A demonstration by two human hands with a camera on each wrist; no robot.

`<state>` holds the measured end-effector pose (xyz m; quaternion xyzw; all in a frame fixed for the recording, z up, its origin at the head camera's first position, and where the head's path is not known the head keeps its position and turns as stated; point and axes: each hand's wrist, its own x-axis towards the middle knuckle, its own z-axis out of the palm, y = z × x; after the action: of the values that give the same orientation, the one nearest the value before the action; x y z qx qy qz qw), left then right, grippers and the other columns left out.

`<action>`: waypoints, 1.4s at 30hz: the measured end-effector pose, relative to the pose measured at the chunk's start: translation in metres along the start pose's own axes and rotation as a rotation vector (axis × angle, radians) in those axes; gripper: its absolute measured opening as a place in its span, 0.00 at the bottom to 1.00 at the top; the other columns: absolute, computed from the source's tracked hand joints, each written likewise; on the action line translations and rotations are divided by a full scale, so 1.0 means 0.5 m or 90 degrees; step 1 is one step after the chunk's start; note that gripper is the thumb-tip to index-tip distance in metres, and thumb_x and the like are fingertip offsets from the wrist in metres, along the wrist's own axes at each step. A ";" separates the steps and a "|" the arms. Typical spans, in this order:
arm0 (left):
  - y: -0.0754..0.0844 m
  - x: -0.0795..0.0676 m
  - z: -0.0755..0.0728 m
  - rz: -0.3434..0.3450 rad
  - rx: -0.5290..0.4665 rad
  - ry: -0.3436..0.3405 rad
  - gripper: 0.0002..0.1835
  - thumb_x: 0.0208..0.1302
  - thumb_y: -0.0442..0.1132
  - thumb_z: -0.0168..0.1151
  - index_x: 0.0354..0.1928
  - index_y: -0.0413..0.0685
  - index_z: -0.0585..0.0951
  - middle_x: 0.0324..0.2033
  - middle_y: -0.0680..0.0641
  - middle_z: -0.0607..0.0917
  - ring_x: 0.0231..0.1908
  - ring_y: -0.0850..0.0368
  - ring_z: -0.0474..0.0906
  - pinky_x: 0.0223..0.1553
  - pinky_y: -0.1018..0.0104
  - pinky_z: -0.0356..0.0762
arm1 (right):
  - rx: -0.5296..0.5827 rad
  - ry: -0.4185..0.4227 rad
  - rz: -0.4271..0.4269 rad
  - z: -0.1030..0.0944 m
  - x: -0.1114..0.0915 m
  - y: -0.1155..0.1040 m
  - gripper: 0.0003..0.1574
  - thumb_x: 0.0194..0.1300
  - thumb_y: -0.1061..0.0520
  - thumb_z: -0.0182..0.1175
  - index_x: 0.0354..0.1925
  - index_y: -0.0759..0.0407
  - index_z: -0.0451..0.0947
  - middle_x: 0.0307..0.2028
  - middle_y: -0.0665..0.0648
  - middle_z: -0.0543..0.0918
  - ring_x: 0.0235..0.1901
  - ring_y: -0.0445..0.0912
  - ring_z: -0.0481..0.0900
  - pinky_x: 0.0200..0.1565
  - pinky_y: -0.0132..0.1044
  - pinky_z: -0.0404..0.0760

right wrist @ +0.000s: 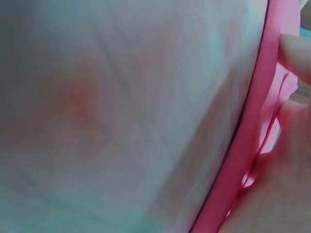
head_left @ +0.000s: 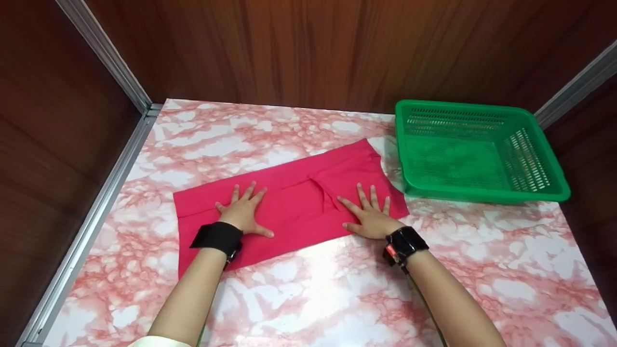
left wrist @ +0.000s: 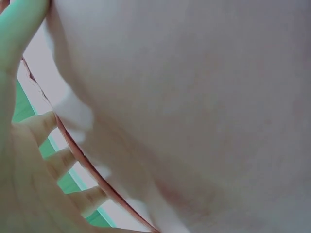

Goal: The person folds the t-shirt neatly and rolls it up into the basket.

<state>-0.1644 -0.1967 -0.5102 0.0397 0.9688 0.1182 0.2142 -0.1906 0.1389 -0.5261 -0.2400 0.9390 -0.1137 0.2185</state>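
A folded red cloth [head_left: 294, 207] lies slantwise and mostly flat on the table, with a creased fold near its right part. My left hand [head_left: 243, 212] rests on its left half, fingers spread and pointing away from me. On the right half, near the front edge, my right hand [head_left: 370, 218] presses with its fingers also spread. Pink cloth [right wrist: 243, 131] runs along the right hand's fingers in the right wrist view. Fingers and palm fill the left side of the left wrist view, whose pale middle is blurred.
A green plastic basket [head_left: 482, 195] with perforated sides stands at the back right, close to the cloth's right end. The table [head_left: 299, 289] has a red and white marbled top. Brown wood-look panels [head_left: 308, 53] enclose it at the back and sides.
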 end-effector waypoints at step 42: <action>0.053 0.078 -0.046 0.031 0.008 -0.027 0.65 0.31 0.69 0.66 0.69 0.59 0.39 0.69 0.44 0.33 0.65 0.37 0.25 0.49 0.23 0.30 | 0.053 0.181 0.248 0.038 0.082 -0.236 0.75 0.39 0.19 0.51 0.68 0.64 0.37 0.66 0.74 0.35 0.65 0.67 0.35 0.62 0.59 0.47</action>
<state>-0.2087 -0.1711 -0.4991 0.0673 0.9634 0.1166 0.2316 -0.1667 0.0150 -0.5200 -0.0268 0.9834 -0.1408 0.1115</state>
